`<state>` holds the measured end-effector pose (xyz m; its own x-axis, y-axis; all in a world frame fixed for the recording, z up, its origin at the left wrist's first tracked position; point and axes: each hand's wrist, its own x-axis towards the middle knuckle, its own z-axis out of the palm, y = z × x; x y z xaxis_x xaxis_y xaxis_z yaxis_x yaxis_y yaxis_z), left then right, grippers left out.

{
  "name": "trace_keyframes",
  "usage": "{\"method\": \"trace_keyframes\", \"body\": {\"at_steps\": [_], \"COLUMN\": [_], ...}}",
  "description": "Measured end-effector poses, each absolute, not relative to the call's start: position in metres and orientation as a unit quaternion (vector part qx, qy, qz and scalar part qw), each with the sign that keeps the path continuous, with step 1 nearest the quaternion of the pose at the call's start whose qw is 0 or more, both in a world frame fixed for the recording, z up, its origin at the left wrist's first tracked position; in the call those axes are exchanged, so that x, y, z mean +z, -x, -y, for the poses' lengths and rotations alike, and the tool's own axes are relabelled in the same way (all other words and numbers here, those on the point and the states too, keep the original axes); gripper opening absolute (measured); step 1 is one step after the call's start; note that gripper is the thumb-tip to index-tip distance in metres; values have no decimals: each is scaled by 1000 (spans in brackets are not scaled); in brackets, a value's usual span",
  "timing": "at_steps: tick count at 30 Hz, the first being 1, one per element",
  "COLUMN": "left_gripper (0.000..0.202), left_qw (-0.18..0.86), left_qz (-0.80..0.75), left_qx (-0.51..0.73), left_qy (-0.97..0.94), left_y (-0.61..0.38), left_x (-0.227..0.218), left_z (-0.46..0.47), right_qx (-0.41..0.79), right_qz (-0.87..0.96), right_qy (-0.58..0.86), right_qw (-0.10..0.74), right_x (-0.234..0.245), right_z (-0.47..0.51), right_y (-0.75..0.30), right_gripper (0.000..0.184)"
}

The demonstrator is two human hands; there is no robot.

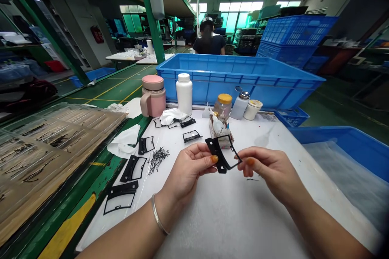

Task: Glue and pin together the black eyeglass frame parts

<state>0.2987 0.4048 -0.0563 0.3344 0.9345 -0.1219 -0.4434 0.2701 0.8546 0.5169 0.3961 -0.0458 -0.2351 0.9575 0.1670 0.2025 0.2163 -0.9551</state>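
A black plastic frame (219, 153) with a rectangular opening is held up over the white tabletop. My left hand (194, 164) pinches its thick left bar between thumb and fingers. At the frame's thin lower-right corner, my right hand (267, 166) has thumb and fingertips closed on the edge. Whether a small piece is also between those fingers cannot be made out. Similar black frames (133, 168) lie to the left, several in number. Beside them is a pile of thin black strips (158, 159). One loose strip (253, 179) rests below my right hand.
Behind the hands stand a small box (226, 139), a yellow-lidded jar (223, 105), a pump bottle (240, 105), a white bottle (184, 95) and a pink mug (153, 97). Large blue crates (243, 83) border the back and right. A cardboard tray (60, 141) lies left. A person (209, 40) sits farther back.
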Motion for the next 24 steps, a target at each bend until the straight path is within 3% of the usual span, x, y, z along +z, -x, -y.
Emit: {"method": "trace_keyframes", "body": {"at_steps": [7, 10, 12, 14, 16, 18, 21, 24], "left_gripper": [23, 16, 9, 9, 16, 19, 17, 19], "left_qw": [717, 655, 541, 356, 162, 35, -36, -46], "left_qz": [-346, -368, -391, -384, -334, -280, -244, -234], "left_qx": [446, 466, 498, 522, 523, 513, 485, 471], "left_qy": [-409, -467, -554, -673, -767, -811, -839, -849], "left_y": [-302, -301, -299, -295, -292, -291, -291, -294], "left_x": [-58, -56, -54, -52, -51, -51, -52, -52], "left_z": [-407, -405, -402, -400, -397, -395, -393, -391], "right_qx": [446, 431, 398, 387, 437, 518, 582, 566], "right_qz": [662, 657, 639, 616, 599, 582, 564, 576], "right_qy": [453, 471, 497, 513, 497, 462, 434, 449], "right_qw": [397, 402, 432, 455, 450, 423, 392, 383], "right_x": [-44, -45, -46, -47, -48, -49, -49, -46], "right_z": [-392, -394, -395, -396, -396, -395, -394, -393], "right_y": [-508, -511, -514, -516, -517, -516, -514, -513], "right_gripper": [34, 32, 31, 37, 46, 49, 46, 44]}}
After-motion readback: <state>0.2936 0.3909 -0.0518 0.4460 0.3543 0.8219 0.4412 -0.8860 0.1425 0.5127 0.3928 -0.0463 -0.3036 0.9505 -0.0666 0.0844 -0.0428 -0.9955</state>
